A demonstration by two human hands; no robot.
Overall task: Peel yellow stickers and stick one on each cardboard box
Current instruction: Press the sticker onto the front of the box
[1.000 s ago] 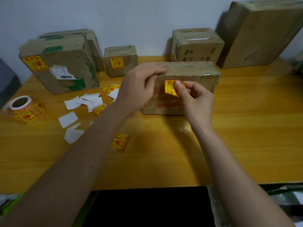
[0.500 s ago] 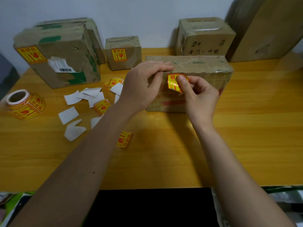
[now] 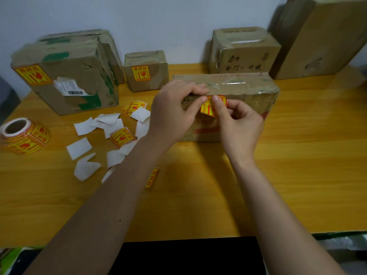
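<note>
At centre frame on the desk (image 3: pixel 297 155), a long cardboard box (image 3: pixel 248 108) takes a yellow sticker (image 3: pixel 210 108) pinched by both left hand (image 3: pixel 174 114) and right hand (image 3: pixel 240 126); uneven pressing could leave it creased or crooked.

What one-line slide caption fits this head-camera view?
Both hands, left hand and right hand, pinch a yellow sticker against the front of a flat cardboard box.

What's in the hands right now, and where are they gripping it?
Both hands pinch one yellow sticker at its top edge, left hand and right hand, against the flat box.
</note>
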